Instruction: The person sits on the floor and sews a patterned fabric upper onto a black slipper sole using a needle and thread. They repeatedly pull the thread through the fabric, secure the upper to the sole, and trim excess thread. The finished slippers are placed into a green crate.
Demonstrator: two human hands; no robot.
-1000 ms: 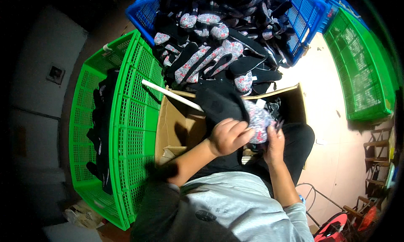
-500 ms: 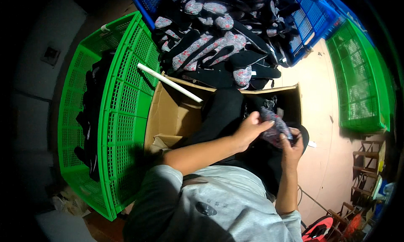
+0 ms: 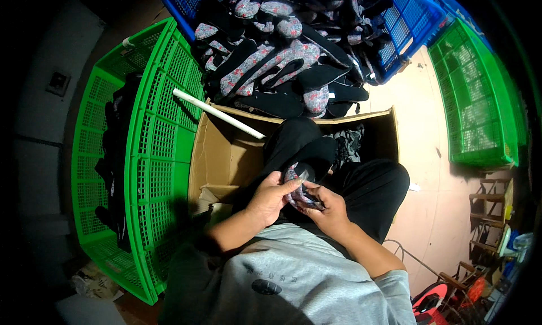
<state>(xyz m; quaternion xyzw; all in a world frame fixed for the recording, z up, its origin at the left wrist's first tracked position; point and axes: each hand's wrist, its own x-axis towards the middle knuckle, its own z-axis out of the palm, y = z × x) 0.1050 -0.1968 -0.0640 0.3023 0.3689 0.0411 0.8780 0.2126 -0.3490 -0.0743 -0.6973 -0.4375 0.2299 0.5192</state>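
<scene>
The left hand point(image 3: 271, 198) and the right hand point(image 3: 327, 211) both grip one floral slipper point(image 3: 295, 198), thumbs pressed on its fabric edge and the two sets of fingertips nearly meeting. The slipper is held over the lap, between the thighs of the black trousers point(image 3: 375, 189). Its cloth is greyish with small mottled flecks of pink and dark blue, and it curves in a band around a darker, greyish-black inside; its far end is hard to tell from the black trousers behind. Below the hands, the grey T-shirt point(image 3: 333, 263) carries a dark oval print with a row of small dark characters above it, too small to make out. Around the knees stands an open cardboard box point(image 3: 217, 150), with crumpled dark grey pieces point(image 3: 350, 144) showing inside it and a white rod point(image 3: 217, 113) slanting over its left side. Beyond the box lies a heap of slippers point(image 3: 245, 71), black-soled with pink-and-grey flowered uppers, one near the box bearing a small white label. A blue crate point(image 3: 409, 28) surrounds the heap; a green crate point(image 3: 161, 150) holding black items point(image 3: 116, 161) stands at left, another green crate at right point(image 3: 477, 99).
</scene>
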